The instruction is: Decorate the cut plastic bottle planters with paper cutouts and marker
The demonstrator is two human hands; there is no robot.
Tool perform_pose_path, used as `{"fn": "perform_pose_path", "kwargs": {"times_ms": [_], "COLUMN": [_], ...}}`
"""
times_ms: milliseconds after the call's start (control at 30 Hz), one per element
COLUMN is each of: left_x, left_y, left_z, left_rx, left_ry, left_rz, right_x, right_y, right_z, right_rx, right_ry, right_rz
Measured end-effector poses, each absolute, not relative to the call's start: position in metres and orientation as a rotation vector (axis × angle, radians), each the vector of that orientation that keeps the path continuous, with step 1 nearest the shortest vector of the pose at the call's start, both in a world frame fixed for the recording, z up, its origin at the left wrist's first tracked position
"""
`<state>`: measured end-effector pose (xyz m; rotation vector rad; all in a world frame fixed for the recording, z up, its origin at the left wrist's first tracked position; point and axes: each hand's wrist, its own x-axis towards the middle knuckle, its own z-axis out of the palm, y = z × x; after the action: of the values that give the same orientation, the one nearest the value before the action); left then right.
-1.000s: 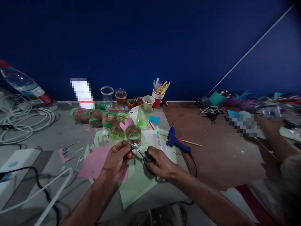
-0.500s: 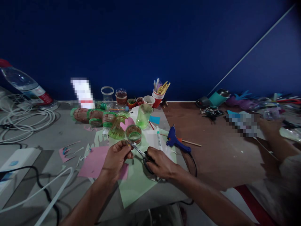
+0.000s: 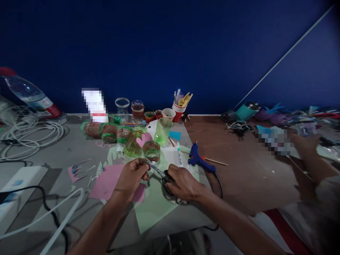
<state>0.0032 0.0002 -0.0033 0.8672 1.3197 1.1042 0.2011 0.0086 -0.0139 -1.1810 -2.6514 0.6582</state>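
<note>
The right hand (image 3: 183,182) is closed around the black handles of the scissors (image 3: 162,173), which are above the green sheet (image 3: 152,209), toward the middle of the tabletop's near edge (image 3: 162,238). Their blades point to the left hand (image 3: 134,175), whose thumb and fingers are pinched narrow right at the blade tips (whatever may be between them is too small to make out). The left wrist is over the pink sheet (image 3: 105,180), which partly overlaps the green sheet.

Just beyond the blades stands a short brown and green ring (image 3: 151,156), with a pink heart (image 3: 142,140) beside it. Behind them, a clear green cup (image 3: 162,132) stands near a white paper cup (image 3: 168,114) and a red cup (image 3: 179,112) of yellow and white cutlery, nearer the far edge.

To the right of the green sheet lies a blue glue gun (image 3: 198,159), a wooden stick (image 3: 219,161) crossing behind it; a marker (image 3: 179,156) lies between the gun and the ring. Toward the far left corner, a large bottle (image 3: 37,97) leans by a coil of white cable (image 3: 53,132), and a white power strip (image 3: 20,187) lies by the left edge. Near the far edge on the right is a turquoise flask (image 3: 247,111), and another person's hand (image 3: 305,141) reaches in at the right edge, blurred.
</note>
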Motion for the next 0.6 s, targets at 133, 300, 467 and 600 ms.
{"fn": "perform_pose_path", "kwargs": {"times_ms": [133,300,467,600], "left_x": [0.0014,0.0018,0.0019,0.0020], "left_y": [0.0007,0.0008,-0.0001,-0.0005], "left_z": [-0.0044,-0.0040,-0.0018,-0.0011], "left_rx": [0.880,0.860,0.846,0.840], "left_ry": [1.300,1.270,1.254,1.250], "left_rz": [1.077,1.088,1.088,1.083], "right_x": [0.2034,0.2048,0.2043,0.2043], "right_y": [0.0088,0.0087,0.0082,0.0087], "right_z": [-0.0139,-0.0120,-0.0120,-0.0134], "right_rx": [-1.173,-1.173,-1.161,-1.170], "right_ry": [-2.677,-2.676,-2.665,-2.677], "right_rz": [0.602,0.615,0.652,0.676]}}
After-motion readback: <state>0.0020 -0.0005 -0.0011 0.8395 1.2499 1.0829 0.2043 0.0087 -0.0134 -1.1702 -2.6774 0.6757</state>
